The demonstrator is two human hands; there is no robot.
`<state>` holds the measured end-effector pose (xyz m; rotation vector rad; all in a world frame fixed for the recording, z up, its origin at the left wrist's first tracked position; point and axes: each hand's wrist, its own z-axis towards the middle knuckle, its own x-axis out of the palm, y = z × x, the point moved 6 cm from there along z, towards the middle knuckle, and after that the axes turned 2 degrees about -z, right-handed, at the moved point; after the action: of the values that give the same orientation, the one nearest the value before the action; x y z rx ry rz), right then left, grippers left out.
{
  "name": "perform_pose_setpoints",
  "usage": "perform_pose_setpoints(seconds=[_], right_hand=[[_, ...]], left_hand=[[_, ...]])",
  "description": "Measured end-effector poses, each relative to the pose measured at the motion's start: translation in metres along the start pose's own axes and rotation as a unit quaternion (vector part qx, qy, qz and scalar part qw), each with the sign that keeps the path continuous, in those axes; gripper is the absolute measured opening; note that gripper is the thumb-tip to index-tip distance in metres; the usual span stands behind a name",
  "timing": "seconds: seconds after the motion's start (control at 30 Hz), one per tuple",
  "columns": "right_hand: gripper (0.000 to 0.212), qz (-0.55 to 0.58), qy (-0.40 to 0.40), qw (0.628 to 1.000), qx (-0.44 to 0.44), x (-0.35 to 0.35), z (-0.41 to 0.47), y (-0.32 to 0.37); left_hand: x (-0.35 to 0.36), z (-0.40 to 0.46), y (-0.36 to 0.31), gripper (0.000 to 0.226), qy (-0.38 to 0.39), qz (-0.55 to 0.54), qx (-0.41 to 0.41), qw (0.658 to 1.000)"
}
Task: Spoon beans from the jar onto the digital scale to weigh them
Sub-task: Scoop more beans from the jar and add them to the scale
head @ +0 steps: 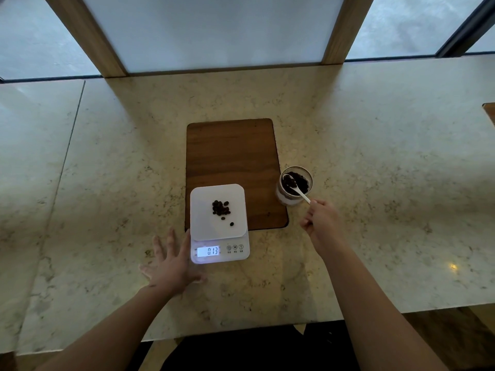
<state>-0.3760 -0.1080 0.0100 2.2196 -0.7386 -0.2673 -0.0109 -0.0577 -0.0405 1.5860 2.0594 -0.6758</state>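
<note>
A white digital scale sits at the front of a dark wooden board, its lit display reading 0.13. A small heap of dark beans lies on its platform, with one bean apart toward the front. To the right stands a glass jar holding dark beans. A white spoon has its bowl inside the jar. My right hand is shut on the spoon's handle just in front of the jar. My left hand lies flat, fingers spread, touching the scale's left front corner.
The wooden board lies inset in a pale marble counter. The counter's front edge runs close to my body. A window with wooden frame posts lines the far side. A brown object's corner shows at the right edge.
</note>
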Motion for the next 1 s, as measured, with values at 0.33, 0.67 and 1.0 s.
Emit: perform_pose_setpoints(seconds=[0.33, 0.67, 1.0], right_hand=[[0.015, 0.014, 0.002, 1.0, 0.001, 0.001, -0.005, 0.007], [0.014, -0.027, 0.032, 0.999, -0.019, 0.013, -0.016, 0.006], [0.016, -0.158, 0.094, 0.98, -0.069, 0.057, -0.056, -0.015]], left_hand=[[0.003, 0.004, 0.002, 0.138, -0.005, 0.007, 0.002, 1.0], [0.002, 0.002, 0.0, 0.136, -0.008, -0.001, 0.003, 1.0], [0.002, 0.003, 0.001, 0.134, -0.016, 0.011, 0.003, 1.0]])
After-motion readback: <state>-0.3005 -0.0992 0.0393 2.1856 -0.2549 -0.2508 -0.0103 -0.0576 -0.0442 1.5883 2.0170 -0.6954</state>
